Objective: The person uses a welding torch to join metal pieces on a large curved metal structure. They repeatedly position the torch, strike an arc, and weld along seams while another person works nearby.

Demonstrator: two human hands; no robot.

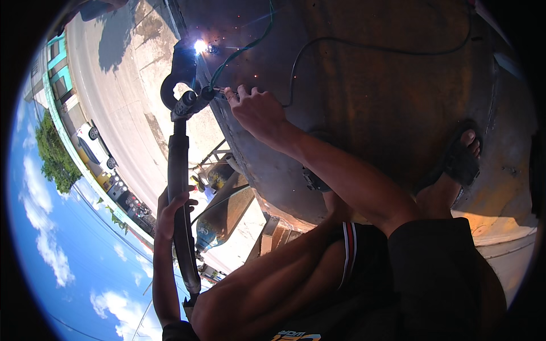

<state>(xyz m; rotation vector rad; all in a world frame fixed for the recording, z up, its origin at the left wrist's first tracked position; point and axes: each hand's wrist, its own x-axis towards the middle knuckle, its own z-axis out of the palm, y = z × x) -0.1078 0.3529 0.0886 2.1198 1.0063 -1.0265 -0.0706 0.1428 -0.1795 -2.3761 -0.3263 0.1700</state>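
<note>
My left hand (174, 213) is wrapped round the shaft of a long dark bar-like tool (178, 159), which stands along the edge of a large rusty steel plate (375, 96). At its upper end, the tool has a collar and a dark C-shaped head (183, 65). A bright welding arc (200, 46) glows beside this head, throwing sparks over the steel. My right hand (253, 111) is closed, fingertips at the plate's edge near the tool's collar; what they grip is too small to make out. A green wire (239, 50) runs up from just beside those fingertips.
A black cable (352, 40) curves across the steel to my right wrist. My sandalled feet (463, 153) rest on the plate. Below its left edge lie a gas cylinder (224, 213) and ground. Beyond are a road (108, 85), a white vehicle (95, 145) and a tree (54, 150).
</note>
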